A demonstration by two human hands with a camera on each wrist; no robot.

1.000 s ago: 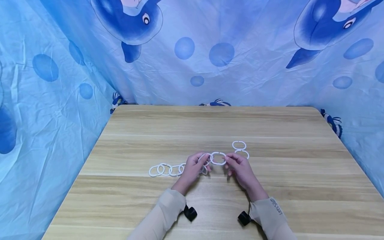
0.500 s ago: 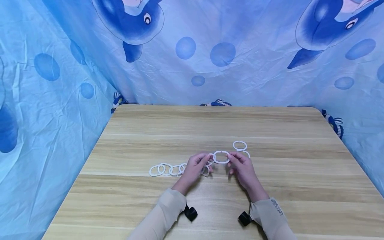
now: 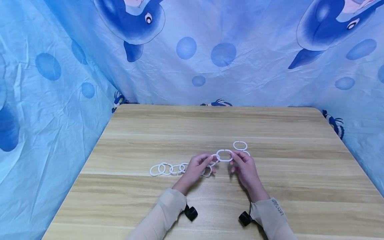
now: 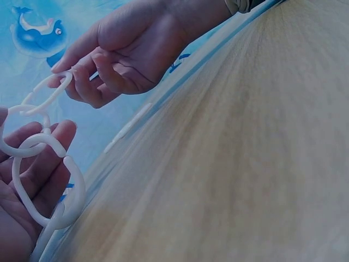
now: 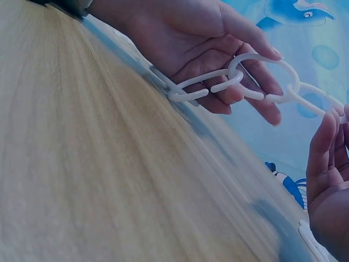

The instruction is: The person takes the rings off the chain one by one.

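My left hand [image 3: 195, 168] pinches a white plastic chain link between thumb and fingers, over the middle of the table. Hooked through it is another oval link [image 3: 224, 161], which my right hand [image 3: 245, 168] pinches at its right end. This link has a small gap in its upper side. From my left hand more joined links [image 3: 153, 175] trail to the left along the tabletop. In the left wrist view a gapped link [image 4: 79, 199] hangs in front of the left palm. The right wrist view shows the joined link [image 5: 308, 102] stretched between both hands.
Just beyond my right hand lie a loose white link [image 3: 240, 149] and a second one [image 3: 247, 153], partly hidden by the hand. The wooden table [image 3: 180, 123] ends at a blue dolphin-print curtain [image 3: 168, 83]. Small black devices [image 3: 190, 212] sit at both wrists.
The link in my right hand has moved slightly right and away from me, the left hand following a little. More of the loose second link is now covered. Both grips stay the same.
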